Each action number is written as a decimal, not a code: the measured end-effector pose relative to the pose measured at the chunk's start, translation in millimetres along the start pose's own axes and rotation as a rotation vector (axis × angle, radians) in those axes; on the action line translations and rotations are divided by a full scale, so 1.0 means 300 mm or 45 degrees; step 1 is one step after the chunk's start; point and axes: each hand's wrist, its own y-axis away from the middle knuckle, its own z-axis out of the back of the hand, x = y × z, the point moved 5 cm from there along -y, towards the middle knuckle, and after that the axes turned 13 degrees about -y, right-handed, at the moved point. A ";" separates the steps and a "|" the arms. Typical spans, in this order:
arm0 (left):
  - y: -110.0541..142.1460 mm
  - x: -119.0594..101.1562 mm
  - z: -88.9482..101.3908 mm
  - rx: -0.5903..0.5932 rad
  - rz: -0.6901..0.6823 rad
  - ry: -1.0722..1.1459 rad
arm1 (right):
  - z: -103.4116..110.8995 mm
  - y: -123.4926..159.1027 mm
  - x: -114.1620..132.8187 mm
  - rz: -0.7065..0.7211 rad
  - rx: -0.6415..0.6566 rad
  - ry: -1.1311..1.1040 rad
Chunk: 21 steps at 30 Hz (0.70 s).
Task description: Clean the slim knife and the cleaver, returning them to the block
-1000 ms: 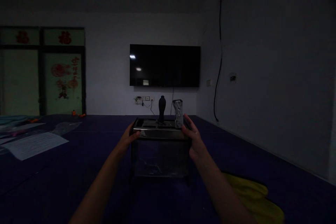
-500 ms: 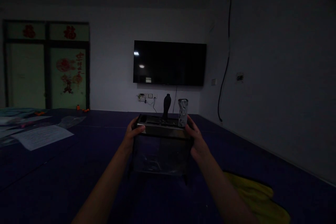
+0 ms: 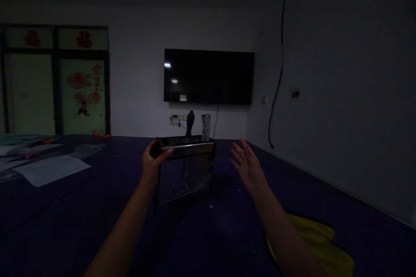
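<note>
A small dark rectangular stand (image 3: pixel 186 150) with a shiny front edge, thin legs and a clear, film-like front sits at an angle over the floor. My left hand (image 3: pixel 152 164) grips its left upper corner, thumb along the front edge. On top are a slim black vase-shaped piece (image 3: pixel 190 124) and a patterned grey cylinder (image 3: pixel 206 127), both upright. My right hand (image 3: pixel 248 165) is in the air to the right of the stand, fingers apart and holding nothing. The room is dim, so the stand's inner parts are hard to make out.
A yellow cloth (image 3: pixel 312 238) with a dark edge lies by my right forearm. On the dark blue floor at left are printed paper (image 3: pixel 53 169) and a clear plastic bag (image 3: pixel 87 150). A television (image 3: pixel 209 77) and a hanging black cable (image 3: pixel 277 91) are on the walls.
My right hand has let go of the stand and moved off to its right. The stand has shifted left and turned, its right end now farther away, with my left hand still on it.
</note>
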 end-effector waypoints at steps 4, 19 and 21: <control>-0.027 0.056 0.051 -0.248 -0.119 -0.254 | 0.016 -0.013 0.009 -0.008 -0.019 -0.067; -0.066 0.190 0.266 -0.650 -0.187 -0.912 | 0.039 -0.022 0.019 0.015 -0.073 -0.102; -0.063 0.202 0.276 -0.677 -0.163 -0.918 | 0.042 -0.021 0.022 0.008 -0.087 -0.113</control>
